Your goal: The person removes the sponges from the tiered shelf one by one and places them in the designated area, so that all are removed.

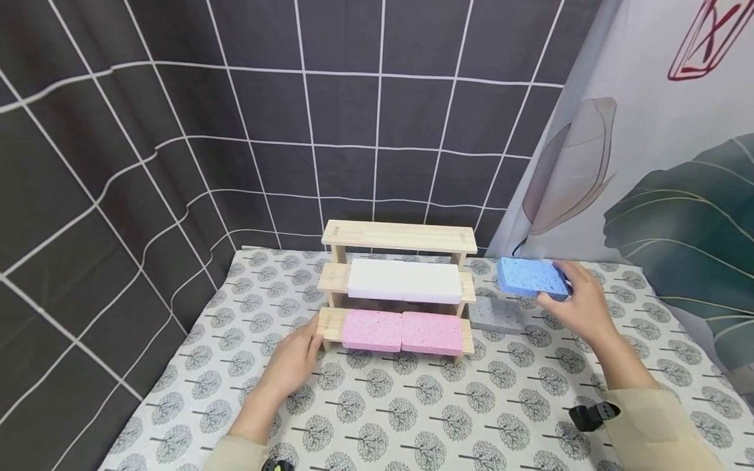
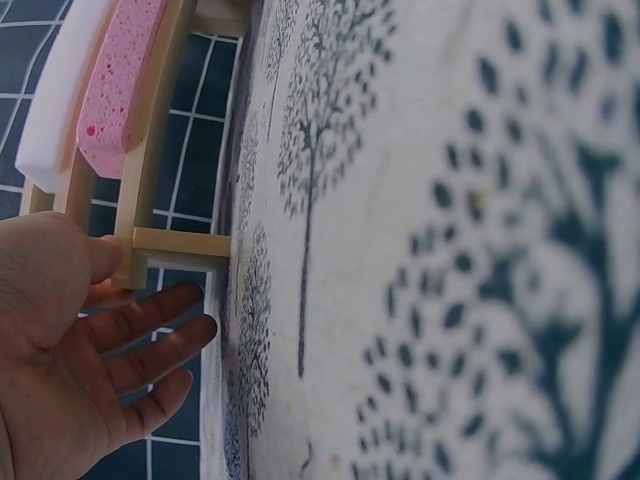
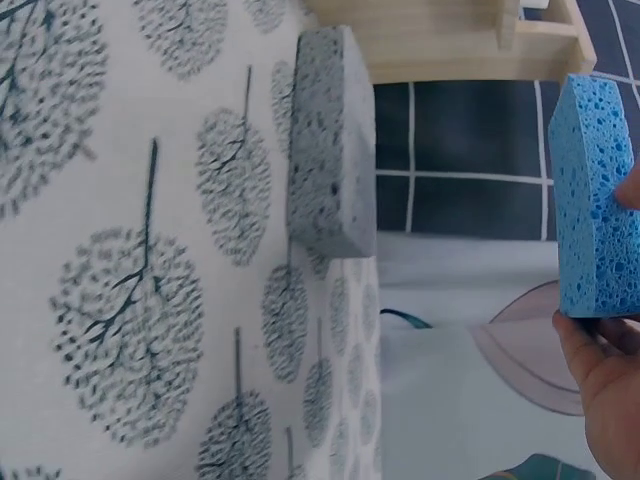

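My right hand (image 1: 580, 304) holds a blue sponge (image 1: 530, 276) in the air to the right of a three-step wooden rack (image 1: 400, 235), thumb at the near side and fingers at the far side. In the right wrist view the blue sponge (image 3: 592, 200) shows its porous face. My left hand (image 1: 291, 360) pinches the left end of the rack's lowest step; the left wrist view shows the other fingers (image 2: 150, 355) loosely spread. Two pink sponges (image 1: 372, 330) lie side by side on that step. White sponges (image 1: 404, 280) lie end to end on the middle step.
A grey sponge (image 1: 496, 315) lies on the tree-patterned tablecloth (image 1: 424, 405), right beside the rack and below the blue sponge. Behind stands a dark gridded curtain (image 1: 353, 111). A white leaf-printed curtain (image 1: 642, 163) borders the right side.
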`<state>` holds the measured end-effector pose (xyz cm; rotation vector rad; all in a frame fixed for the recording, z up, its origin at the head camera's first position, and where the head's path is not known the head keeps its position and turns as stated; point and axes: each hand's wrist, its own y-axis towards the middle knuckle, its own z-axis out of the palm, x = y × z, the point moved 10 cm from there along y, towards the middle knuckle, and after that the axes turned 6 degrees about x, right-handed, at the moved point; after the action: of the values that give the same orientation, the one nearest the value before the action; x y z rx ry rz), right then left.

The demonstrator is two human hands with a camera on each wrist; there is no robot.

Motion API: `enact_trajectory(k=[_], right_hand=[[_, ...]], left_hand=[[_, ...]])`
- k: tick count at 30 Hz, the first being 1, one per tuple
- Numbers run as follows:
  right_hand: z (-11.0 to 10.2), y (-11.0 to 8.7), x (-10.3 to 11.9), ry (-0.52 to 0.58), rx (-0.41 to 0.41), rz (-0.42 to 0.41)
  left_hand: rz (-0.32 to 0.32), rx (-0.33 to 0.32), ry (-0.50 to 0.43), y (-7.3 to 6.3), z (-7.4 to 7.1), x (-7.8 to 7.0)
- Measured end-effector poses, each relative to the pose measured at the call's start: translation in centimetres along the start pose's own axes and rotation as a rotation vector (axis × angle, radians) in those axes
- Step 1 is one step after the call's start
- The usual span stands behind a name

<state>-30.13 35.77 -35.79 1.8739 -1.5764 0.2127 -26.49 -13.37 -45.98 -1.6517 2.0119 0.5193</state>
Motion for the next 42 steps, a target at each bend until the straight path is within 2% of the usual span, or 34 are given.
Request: enact_trajectory(k=[8, 18, 22, 29, 33, 42], right_hand=[[0.5, -0.9, -1.6, -0.003, 0.036, 0.028], [0.6, -2.2, -3.4, 0.000, 0.048, 0.024], [0.5, -2.6, -4.2, -0.012, 0.060, 0.050], [0.8, -3.4, -6.9, -0.016, 0.113, 0.143], [0.9, -3.9, -8.0, -0.035, 0.125, 0.154], [1.8, -4.8, -10.0, -0.065, 0.222, 0.172]], left_hand=[[-0.020, 0.013, 0.000, -0.1, -0.1, 0.1], [0.004, 0.015, 0.005, 0.1, 0.0, -0.2], [0.007, 0.016, 0.006, 0.2, 0.0, -0.2], [0.009, 0.025, -0.002, 0.1, 0.0, -0.2], [-0.004, 0.030, 0.000, 0.1, -0.1, -0.3], [0.000, 0.031, -0.006, 0.0, -0.3, -0.5]])
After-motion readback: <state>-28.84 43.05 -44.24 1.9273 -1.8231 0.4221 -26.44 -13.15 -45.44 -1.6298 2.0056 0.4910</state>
